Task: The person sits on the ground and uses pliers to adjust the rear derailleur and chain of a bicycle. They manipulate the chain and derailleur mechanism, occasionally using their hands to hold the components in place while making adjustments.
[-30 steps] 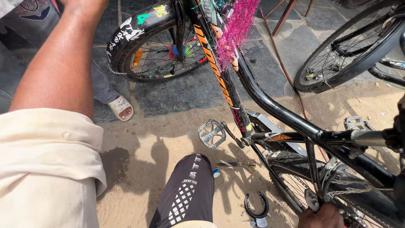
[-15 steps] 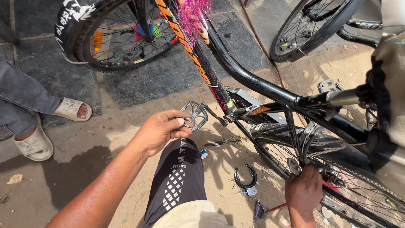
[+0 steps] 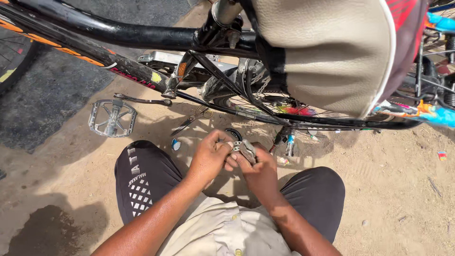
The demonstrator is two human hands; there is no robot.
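Both my hands meet in front of my knees over the sandy ground. My left hand (image 3: 210, 159) and my right hand (image 3: 256, 171) together grip a small grey metal part (image 3: 245, 149), fingers pinched around it. Just beyond them stands a black bicycle frame (image 3: 142, 35) with its rear wheel (image 3: 265, 102) and a beige saddle (image 3: 327, 52) close to the camera. A silver pedal (image 3: 112, 117) on its crank sits left of my hands. Scissors (image 3: 193, 120) lie on the sand under the frame.
A black rubber ring (image 3: 233, 133) and a small round blue-and-white cap (image 3: 176, 144) lie on the sand near my hands. Dark paving (image 3: 42, 99) borders the sand at left. Another colourful bicycle (image 3: 433, 111) stands at right.
My left hand left the pedal and my right hand left the rear wheel; both came together on the small metal part. The view swung right, closer under the saddle.
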